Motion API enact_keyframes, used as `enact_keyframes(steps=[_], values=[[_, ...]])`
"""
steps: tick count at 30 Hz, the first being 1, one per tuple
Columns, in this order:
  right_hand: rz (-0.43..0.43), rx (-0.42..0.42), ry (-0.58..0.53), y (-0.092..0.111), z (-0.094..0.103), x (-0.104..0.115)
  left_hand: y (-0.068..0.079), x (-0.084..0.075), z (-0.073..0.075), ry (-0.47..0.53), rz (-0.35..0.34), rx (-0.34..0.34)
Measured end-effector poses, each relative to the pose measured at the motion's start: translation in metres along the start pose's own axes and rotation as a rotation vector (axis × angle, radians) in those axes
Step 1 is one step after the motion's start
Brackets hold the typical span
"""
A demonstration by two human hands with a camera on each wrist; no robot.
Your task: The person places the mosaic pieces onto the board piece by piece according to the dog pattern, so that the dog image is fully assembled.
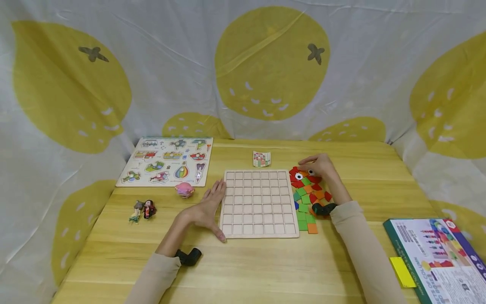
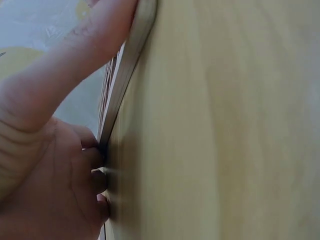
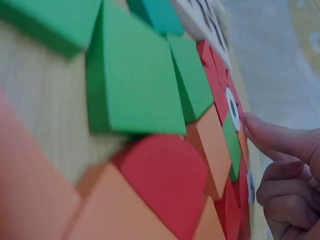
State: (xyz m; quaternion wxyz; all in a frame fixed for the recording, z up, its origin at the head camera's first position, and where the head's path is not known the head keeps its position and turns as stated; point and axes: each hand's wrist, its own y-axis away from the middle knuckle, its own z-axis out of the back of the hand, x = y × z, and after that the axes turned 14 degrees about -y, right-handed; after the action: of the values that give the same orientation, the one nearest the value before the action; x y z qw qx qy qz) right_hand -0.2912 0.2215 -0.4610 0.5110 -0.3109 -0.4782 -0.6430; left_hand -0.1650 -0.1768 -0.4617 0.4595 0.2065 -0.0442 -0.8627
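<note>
Across the middle of the table [image 1: 243, 270] lies a wooden board [image 1: 257, 208] ruled into small squares, all of them showing plain wood. Its left edge is touched by the left hand [image 1: 206, 209]: the fingers are spread wide, with the thumb well apart at the near corner, and they rest against the wood rather than curl round anything. Just beside the board's right edge lies a loose patch of coloured pieces, red ones [image 1: 297, 184] at the far end, green ones [image 1: 303, 208] and orange ones [image 1: 312, 228] nearer the person, plus a white eye piece [image 1: 299, 177].

Over the far end of that patch is the right hand [image 1: 322, 166]. From the right wrist one finger reaches out to the edge of the pieces and the others are bent, but whether it pinches one I cannot tell; that view is too close and slanted.

Behind the board sits a small printed card [image 1: 262, 159] with coloured squares, perhaps a pattern to follow.

The step in hand seems to be sorting or picking among the pieces while the board is steadied. Judging from this, the next move calls for a fine fingertip grip on one thin piece, leaving its neighbours undisturbed, with the board kept from sliding.
</note>
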Motion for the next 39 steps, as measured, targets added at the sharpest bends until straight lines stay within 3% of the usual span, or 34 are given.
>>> enact_keyframes(steps=[4, 12, 16, 25, 29, 34, 39], values=[[-0.04, 0.033, -0.065, -0.002, -0.003, 0.001, 0.001, 0.0, 0.0, -0.007, 0.009, 0.015], [-0.079, -0.024, -0.1, -0.007, 0.0, 0.0, -0.001, -0.002, 0.001, -0.029, 0.027, 0.043], [-0.077, 0.024, -0.107, -0.005, 0.0, 0.002, -0.001, -0.002, 0.001, -0.033, 0.021, 0.047], [0.066, 0.054, -0.02, -0.003, -0.007, 0.004, -0.001, -0.001, 0.001, -0.036, 0.025, 0.043], [0.064, 0.09, -0.088, 0.008, -0.027, 0.015, 0.0, -0.001, 0.002, -0.036, 0.028, 0.054], [0.047, 0.186, -0.109, 0.028, -0.073, 0.032, 0.002, 0.0, 0.002, -0.037, 0.031, 0.053], [0.051, 0.191, -0.136, 0.035, -0.104, 0.038, 0.001, 0.001, 0.001, -0.035, 0.02, 0.047]])
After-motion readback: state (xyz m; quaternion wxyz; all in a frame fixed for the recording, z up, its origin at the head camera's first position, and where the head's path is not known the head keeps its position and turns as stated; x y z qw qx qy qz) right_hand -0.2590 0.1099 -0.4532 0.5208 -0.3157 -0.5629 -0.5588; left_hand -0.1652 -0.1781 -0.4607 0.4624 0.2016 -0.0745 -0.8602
